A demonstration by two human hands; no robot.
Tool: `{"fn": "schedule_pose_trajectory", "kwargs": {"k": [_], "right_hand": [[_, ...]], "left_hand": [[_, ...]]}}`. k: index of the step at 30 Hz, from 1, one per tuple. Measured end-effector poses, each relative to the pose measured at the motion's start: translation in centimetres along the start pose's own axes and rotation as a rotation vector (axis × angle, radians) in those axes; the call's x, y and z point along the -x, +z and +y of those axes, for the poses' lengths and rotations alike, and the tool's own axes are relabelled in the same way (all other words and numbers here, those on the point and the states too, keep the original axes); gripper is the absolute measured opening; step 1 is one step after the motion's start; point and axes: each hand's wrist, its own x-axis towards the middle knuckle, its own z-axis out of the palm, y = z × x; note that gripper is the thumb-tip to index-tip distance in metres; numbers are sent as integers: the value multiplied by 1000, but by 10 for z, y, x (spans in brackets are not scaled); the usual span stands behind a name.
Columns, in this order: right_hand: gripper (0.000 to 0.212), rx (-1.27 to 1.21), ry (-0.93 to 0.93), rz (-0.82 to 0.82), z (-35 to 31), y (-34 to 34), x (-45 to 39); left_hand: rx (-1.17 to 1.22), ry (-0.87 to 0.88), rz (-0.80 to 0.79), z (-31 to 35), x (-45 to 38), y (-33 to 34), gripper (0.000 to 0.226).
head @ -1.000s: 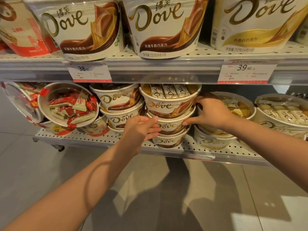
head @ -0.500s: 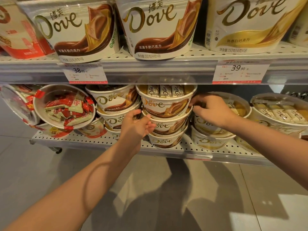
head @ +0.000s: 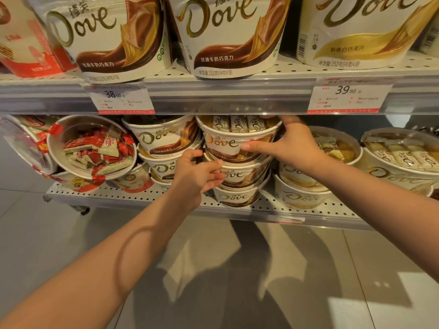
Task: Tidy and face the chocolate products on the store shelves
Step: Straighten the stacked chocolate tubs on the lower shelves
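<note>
Top Dove tub [head: 234, 141] gripped by right hand [head: 294, 144], left hand [head: 194, 173] loosely curled beside stack

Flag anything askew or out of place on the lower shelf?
Yes. At the left of the lower shelf, the red-wrapper candy tub lies tipped forward, its clear lid facing out, leaning on tubs beneath it. The rest stand upright in stacks. The right hand grips the top tub of the middle stack, whose label already faces forward.
</note>
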Motion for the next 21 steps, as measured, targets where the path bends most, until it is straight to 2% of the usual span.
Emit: {"fn": "schedule_pose_trajectory", "kwargs": {"k": [6, 9, 13, 15, 18, 19, 21], "right_hand": [[78, 34, 26, -116, 2, -21, -7], [75, 42, 54, -149, 2, -21, -8], [76, 20, 55, -135, 2, -14, -5], [80, 26, 50, -127, 4, -13, -5], [83, 40, 52, -104, 7, -11, -3], [83, 33, 52, -94, 7, -9, -3], [81, 18, 64, -71, 8, -6, -3]], "left_hand": [[-23, 3, -24, -2, -9, -6, 57], [-29, 16, -30, -2, -13, -9, 57], [-121, 104, -49, -6, -8, -13, 57], [-194, 169, -14, -12, -2, -19, 48], [-234, 199, 114, -27, 3, -38, 13], [-230, 169, 153, -33, 3, -46, 5], [-123, 29, 229, -44, -2, -60, 11]]}}
